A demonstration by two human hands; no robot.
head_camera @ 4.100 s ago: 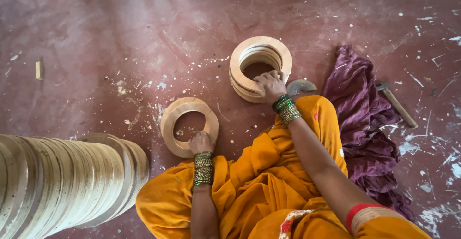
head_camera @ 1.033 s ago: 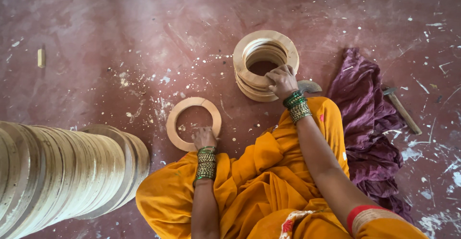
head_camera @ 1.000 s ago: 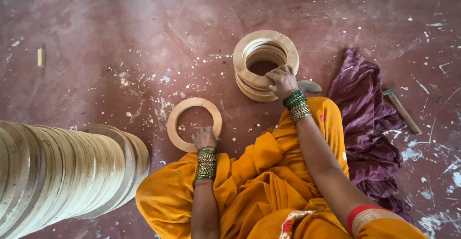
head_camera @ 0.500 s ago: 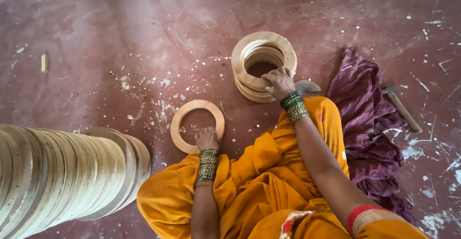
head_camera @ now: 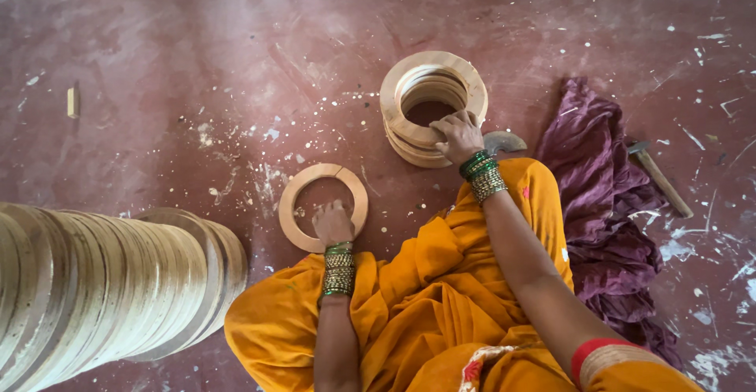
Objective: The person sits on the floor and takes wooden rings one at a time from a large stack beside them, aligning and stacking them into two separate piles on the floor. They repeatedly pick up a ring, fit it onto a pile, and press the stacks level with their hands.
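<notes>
We have a single wooden ring [head_camera: 323, 206] lying flat on the red floor [head_camera: 197, 61], just in front of our knees. Our left hand [head_camera: 332, 223] rests on its near edge, fingers curled down over the wood and pressing on it rather than closed around it. Up and to the right sits a short stack of rings [head_camera: 433, 105] of the same pale wood, several high, with the top one slightly off-centre. Our right hand [head_camera: 458, 136] lies on the near rim of that stack, the fingers bent over the top ring; from this angle we cannot tell whether they truly grip it or only rest there. Both wrists carry green and gold bangles [head_camera: 339, 270], and our orange cloth [head_camera: 441, 297] spreads over our lap below the hands.

Just beside the right hand, a grey metal piece [head_camera: 504, 140] peeks out from under the orange cloth; it is mostly hidden, so its kind is unclear. Further right a crumpled purple cloth [head_camera: 606, 203] lies on the floor, with a hammer [head_camera: 657, 175] at its far edge. At the lower left a tall column of rings [head_camera: 102, 282] rises close to the camera. A small wooden block [head_camera: 72, 101] lies well apart at the far left, and white specks dot the floor around us
</notes>
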